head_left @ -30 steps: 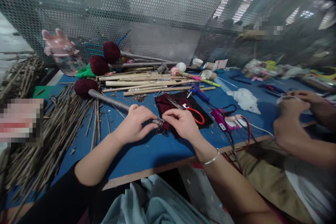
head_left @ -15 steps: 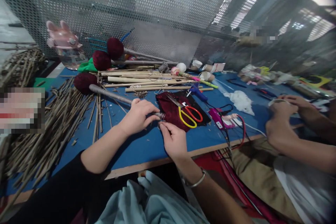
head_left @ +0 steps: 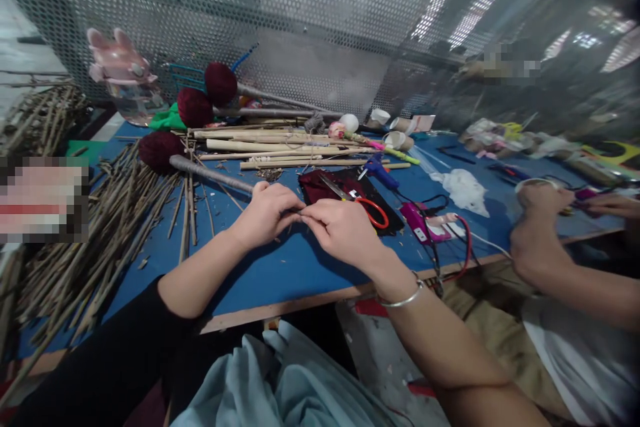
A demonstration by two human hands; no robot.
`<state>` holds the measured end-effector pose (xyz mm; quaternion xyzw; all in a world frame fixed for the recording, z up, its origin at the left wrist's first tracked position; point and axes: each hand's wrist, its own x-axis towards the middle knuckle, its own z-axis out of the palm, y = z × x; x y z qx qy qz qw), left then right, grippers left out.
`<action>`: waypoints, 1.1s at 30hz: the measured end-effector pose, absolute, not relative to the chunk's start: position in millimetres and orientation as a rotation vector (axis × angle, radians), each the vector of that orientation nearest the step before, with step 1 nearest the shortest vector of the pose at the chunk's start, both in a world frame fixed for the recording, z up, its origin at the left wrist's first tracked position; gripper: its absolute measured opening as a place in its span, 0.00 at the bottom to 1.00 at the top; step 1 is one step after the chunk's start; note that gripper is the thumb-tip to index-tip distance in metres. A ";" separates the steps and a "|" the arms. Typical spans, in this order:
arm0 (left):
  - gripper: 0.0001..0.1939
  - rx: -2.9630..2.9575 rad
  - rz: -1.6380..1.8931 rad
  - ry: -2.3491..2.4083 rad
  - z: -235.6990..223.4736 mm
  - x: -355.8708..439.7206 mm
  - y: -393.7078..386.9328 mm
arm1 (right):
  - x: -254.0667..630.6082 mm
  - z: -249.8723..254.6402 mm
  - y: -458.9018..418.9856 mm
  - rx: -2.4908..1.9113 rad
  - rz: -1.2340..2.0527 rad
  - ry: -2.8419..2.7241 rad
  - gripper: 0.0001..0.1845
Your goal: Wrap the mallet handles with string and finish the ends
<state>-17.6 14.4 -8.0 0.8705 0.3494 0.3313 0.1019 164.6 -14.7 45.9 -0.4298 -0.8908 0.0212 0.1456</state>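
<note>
- Work piece: grey-wrapped, ribbed stick (head_left: 215,176) with a fuzzy dark red ball head (head_left: 161,153); ball toward the desk's left side, shaft slanting to the hands near the middle of the front edge.
- Left hand (head_left: 274,215): fingers closed around the shaft near its far end.
- Right hand (head_left: 344,230): thumb and fingers pinched together at that end, touching the left fingers; can't tell what's between them.
- Desk (head_left: 295,273): matte blue top, bare wood front edge.
- Just beyond right hand: red-handled metal scissors (head_left: 385,219) on soft dark red cloth (head_left: 314,187); blue plastic glue gun (head_left: 381,175) behind.
- Left side: rough brown twigs (head_left: 105,233), loose heap.
- Toward rear edge: smooth pale wooden sticks (head_left: 260,146), roughly parallel; two similar dark red balls (head_left: 221,83) on grey shafts behind.
- Right side: crumpled white plastic (head_left: 466,191), a co-worker's hand (head_left: 544,200).
</note>
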 end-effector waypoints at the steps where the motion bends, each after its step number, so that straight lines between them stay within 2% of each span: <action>1: 0.13 2.570 0.980 1.032 -7.8 -17.5 14.1 | 166.0 46.9 -11.2 -1.215 0.063 -2.562 0.11; 13: 0.13 2.546 1.027 1.032 -3.2 -18.2 13.3 | 182.8 40.9 18.2 -1.065 0.421 -2.265 0.08; 21: 0.12 2.547 1.044 1.037 -3.7 -19.3 12.1 | 182.7 33.2 16.1 -1.184 0.554 -2.093 0.07; 29: 0.12 2.562 1.051 0.979 -2.0 -18.7 11.3 | 177.6 10.8 25.3 -1.269 1.223 -1.744 0.10; 33: 0.12 2.566 1.057 0.989 -2.5 -17.1 13.6 | 174.1 -10.9 5.5 -1.419 1.284 -1.557 0.13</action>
